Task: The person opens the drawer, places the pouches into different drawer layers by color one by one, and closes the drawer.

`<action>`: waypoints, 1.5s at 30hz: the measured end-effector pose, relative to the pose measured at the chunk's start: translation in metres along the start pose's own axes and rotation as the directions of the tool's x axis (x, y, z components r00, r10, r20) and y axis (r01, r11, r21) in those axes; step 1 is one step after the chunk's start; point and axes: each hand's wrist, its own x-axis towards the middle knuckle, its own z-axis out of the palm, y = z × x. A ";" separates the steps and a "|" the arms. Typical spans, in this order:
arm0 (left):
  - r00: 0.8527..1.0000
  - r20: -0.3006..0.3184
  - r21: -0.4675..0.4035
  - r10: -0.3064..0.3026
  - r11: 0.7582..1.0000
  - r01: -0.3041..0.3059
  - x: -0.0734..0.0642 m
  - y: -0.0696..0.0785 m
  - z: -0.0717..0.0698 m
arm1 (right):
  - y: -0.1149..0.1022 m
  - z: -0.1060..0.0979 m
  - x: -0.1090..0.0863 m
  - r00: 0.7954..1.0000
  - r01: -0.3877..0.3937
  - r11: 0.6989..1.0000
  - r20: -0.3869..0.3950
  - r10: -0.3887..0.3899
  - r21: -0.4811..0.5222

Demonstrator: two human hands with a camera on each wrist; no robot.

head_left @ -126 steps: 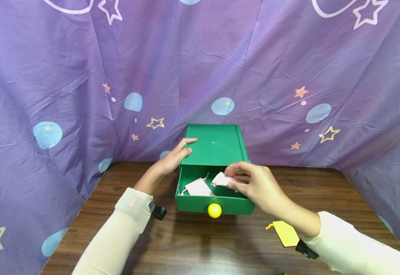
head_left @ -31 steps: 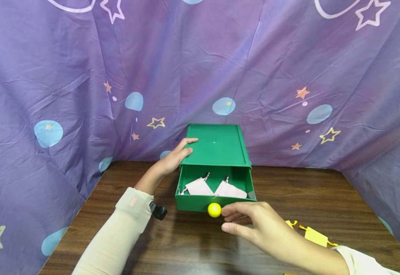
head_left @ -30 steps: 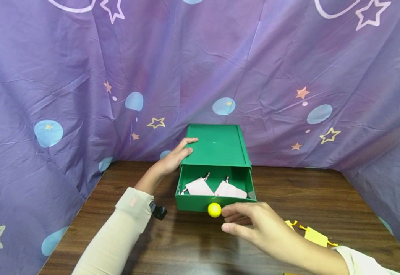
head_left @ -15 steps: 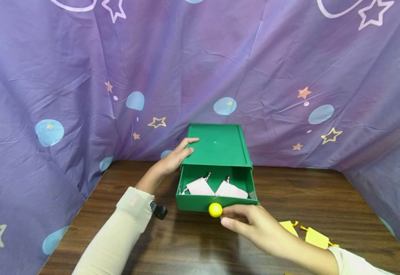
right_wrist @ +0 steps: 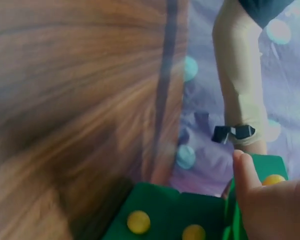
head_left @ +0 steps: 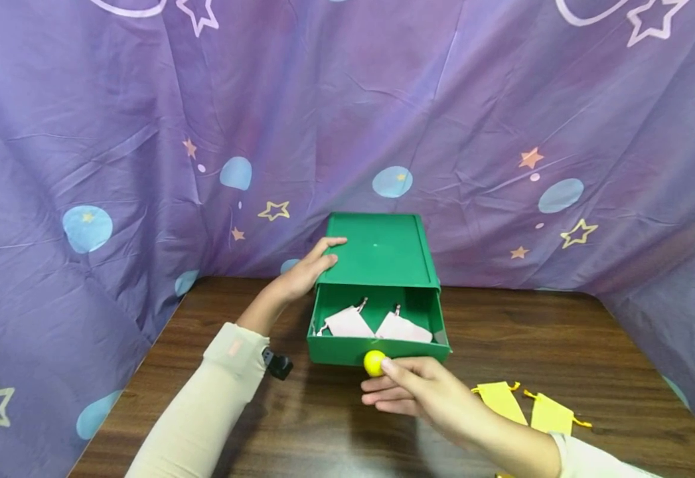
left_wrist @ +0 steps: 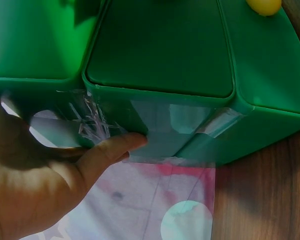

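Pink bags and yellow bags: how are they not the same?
The pink bags are pale, but the yellow bags are bright. The pink bags lie inside the open green drawer, while the yellow bags lie on the wooden table. Both kinds have little cords.

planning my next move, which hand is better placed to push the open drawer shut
Right, I'd judge: the right hand is at the yellow knob on the open drawer, while the left hand touches the left edge of the green box.
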 end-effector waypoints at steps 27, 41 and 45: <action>1.000 -0.004 -0.019 -0.013 1.000 0.013 0.000 0.001 0.000 | 0.009 0.018 0.008 0.988 -0.087 0.957 -0.096 0.118 0.276; 1.000 -0.009 -0.028 -0.002 1.000 0.002 0.000 -0.001 0.001 | 0.010 0.013 0.012 0.990 -0.077 0.961 -0.098 0.106 0.265; 1.000 -0.008 -0.037 0.002 0.999 -0.002 0.000 0.000 0.001 | 0.009 0.012 0.014 0.990 -0.069 0.964 -0.100 0.097 0.258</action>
